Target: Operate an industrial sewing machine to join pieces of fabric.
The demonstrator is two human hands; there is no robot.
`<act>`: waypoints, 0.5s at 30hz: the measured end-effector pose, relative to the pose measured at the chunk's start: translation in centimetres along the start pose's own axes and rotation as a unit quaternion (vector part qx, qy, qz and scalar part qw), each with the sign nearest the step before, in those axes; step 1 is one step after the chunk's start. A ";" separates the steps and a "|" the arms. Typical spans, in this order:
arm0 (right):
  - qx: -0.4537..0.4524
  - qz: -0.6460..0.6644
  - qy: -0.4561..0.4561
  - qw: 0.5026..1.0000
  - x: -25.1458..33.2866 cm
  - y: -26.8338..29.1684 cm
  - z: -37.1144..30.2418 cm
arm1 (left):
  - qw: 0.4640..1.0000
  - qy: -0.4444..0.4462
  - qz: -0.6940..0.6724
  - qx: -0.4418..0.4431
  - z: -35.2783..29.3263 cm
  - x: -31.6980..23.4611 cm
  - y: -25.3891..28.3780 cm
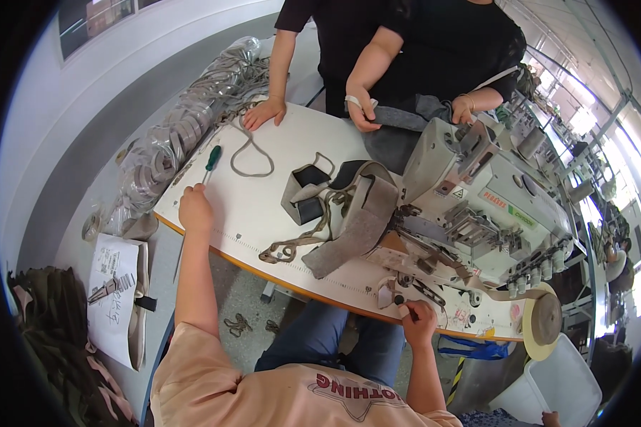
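Note:
My left hand [196,210] rests at the left front edge of the white table, fingers closed at the shaft end of a screwdriver [213,157] with a green handle. My right hand [420,322] is at the front edge below the sewing machine [491,196], thumb and fingers closed together. Whatever it pinches is too small to make out. Small metal parts [386,292] lie just beyond it. Grey fabric pieces [352,231] are heaped left of the machine, with a thin cord loop [253,158] farther back.
Two people in black stand across the table; one hand [266,112] lies flat on it, others hold grey cloth [402,116]. Bagged strap rolls [167,142] line the left side. A paper-covered packet [115,299] lies at left, a tape roll [546,318] at right.

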State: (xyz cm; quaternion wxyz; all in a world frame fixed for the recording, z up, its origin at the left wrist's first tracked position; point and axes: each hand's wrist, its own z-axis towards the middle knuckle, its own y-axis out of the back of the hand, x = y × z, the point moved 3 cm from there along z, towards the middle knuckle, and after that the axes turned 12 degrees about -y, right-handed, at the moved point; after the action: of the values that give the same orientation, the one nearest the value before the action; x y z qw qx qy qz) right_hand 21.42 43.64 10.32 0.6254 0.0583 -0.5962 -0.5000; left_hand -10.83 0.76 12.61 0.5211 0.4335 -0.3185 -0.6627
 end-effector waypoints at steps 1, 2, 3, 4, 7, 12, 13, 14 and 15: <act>0.000 -0.005 -0.006 1.000 0.0 -0.1 0.1 | 1.000 0.002 0.016 0.000 0.2 0.3 -0.1; 0.003 -0.007 -0.006 1.000 0.0 -0.3 0.1 | 0.999 0.005 0.032 0.000 0.4 0.5 -0.4; -0.004 -0.013 -0.003 1.000 0.0 -0.3 0.2 | 1.000 0.006 0.030 0.003 0.8 0.6 -0.9; -0.012 -0.019 0.001 1.000 0.0 -0.3 0.2 | 0.999 -0.008 0.044 -0.005 1.3 0.5 -1.5; -0.025 -0.038 0.005 0.999 0.2 -0.6 -0.1 | 0.997 -0.033 0.068 -0.018 1.8 0.6 -3.2; -0.060 -0.066 0.026 0.996 0.6 -1.3 -0.6 | 0.984 -0.099 0.101 -0.105 1.1 0.4 -4.3; -0.070 -0.068 0.037 0.995 0.6 -1.3 -0.6 | 0.984 -0.099 0.097 -0.114 1.1 0.2 -3.9; -0.069 -0.072 0.030 0.995 0.5 -1.4 -0.6 | 0.983 -0.099 0.093 -0.121 1.2 0.1 -3.7; -0.074 -0.089 0.042 0.992 0.5 -1.5 -0.5 | 0.984 -0.104 0.092 -0.114 1.3 0.1 -3.7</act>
State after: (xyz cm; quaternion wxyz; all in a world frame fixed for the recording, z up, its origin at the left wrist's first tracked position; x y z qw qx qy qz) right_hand 20.90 42.25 9.49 0.6057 0.0856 -0.5228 -0.5937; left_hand -13.52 1.59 9.87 0.5901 0.2692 -0.3316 -0.6851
